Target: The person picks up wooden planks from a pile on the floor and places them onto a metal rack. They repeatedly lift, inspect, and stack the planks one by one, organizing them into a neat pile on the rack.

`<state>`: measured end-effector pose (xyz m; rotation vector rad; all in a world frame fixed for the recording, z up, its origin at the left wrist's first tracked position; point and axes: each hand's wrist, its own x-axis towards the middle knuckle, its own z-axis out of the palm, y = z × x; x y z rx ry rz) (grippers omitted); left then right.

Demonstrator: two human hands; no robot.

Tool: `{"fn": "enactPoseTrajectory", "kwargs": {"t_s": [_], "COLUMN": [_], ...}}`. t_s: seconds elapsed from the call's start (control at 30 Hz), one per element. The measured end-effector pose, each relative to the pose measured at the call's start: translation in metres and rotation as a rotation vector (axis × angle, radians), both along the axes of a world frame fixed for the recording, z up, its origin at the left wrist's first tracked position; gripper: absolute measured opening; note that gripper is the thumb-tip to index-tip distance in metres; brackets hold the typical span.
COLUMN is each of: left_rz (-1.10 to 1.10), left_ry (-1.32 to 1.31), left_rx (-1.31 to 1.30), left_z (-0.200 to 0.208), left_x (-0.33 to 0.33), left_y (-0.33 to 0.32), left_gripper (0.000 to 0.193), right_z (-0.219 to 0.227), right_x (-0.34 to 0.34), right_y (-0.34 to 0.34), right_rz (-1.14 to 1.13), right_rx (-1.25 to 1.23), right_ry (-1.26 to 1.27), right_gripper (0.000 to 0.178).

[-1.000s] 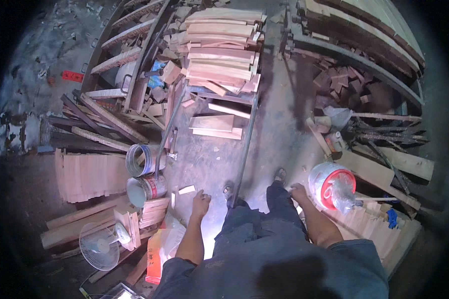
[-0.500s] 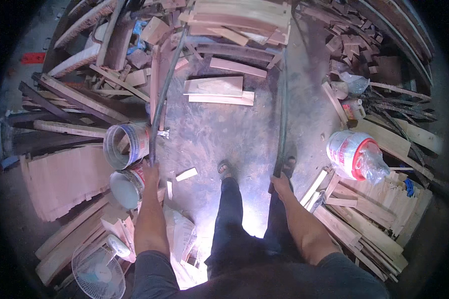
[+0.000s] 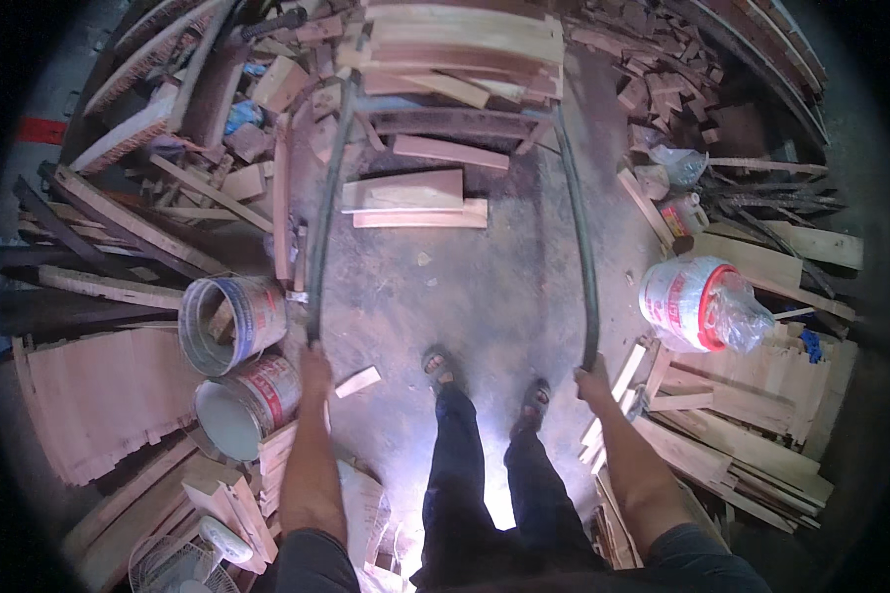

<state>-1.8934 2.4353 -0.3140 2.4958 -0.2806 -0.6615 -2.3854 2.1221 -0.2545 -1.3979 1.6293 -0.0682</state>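
Note:
My left hand [image 3: 315,368] is closed around the near end of a long dark handle bar [image 3: 326,232]. On the other side, my right hand [image 3: 592,383] grips the end of a matching dark bar [image 3: 578,217]. Both bars run forward to a frame that carries a stack of pale wooden boards [image 3: 465,44]. Between the bars, two loose boards [image 3: 405,191] lie on the floor, and another plank [image 3: 452,151] lies just beyond them. My feet stand apart on the floor between my hands.
Two white buckets, one upper [image 3: 232,316] and one lower [image 3: 247,400], lie beside my left hand. A small wood offcut [image 3: 358,381] is near it. To the right stands a plastic-covered bucket [image 3: 687,301] beside stacked planks [image 3: 732,395]. A fan [image 3: 178,563] sits at lower left. Scrap wood lines both sides.
The right bar and my right hand have shifted to the right, away from my leg. My right foot has come back nearer to me. Both hands keep their grip.

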Motion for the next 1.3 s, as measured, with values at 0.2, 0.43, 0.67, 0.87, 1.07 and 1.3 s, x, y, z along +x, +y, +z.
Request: {"fn": "enactPoseTrajectory", "kwargs": {"t_s": [0.2, 0.43, 0.67, 0.87, 1.07, 1.3], "left_rz": [0.166, 0.195, 0.090, 0.219, 0.190, -0.002], "left_ry": [0.186, 0.314, 0.355, 0.583, 0.666, 0.587], "left_rx": [0.058, 0.164, 0.271, 0.085, -0.030, -0.166], "left_z": [0.009, 0.058, 0.044, 0.067, 0.087, 0.134], "left_x": [-0.130, -0.237, -0.365, -0.426, -0.404, -0.359], "left_y": [0.019, 0.027, 0.093, 0.109, 0.131, 0.201], "left_gripper": [0.040, 0.042, 0.051, 0.066, 0.053, 0.070], "right_z": [0.000, -0.052, -0.079, -0.069, -0.029, 0.005], "right_x": [-0.098, -0.221, -0.342, -0.400, -0.379, -0.345], "right_y": [-0.038, -0.014, -0.001, 0.031, 0.054, 0.224], "right_rz": [0.065, 0.126, 0.177, -0.009, 0.052, 0.386], "right_rx": [-0.007, -0.067, -0.162, 0.014, -0.056, -0.151], "right_ry": [0.077, 0.118, 0.094, 0.090, 0.321, 0.200], "right_gripper": [0.044, 0.034, 0.033, 0.039, 0.043, 0.026]}}
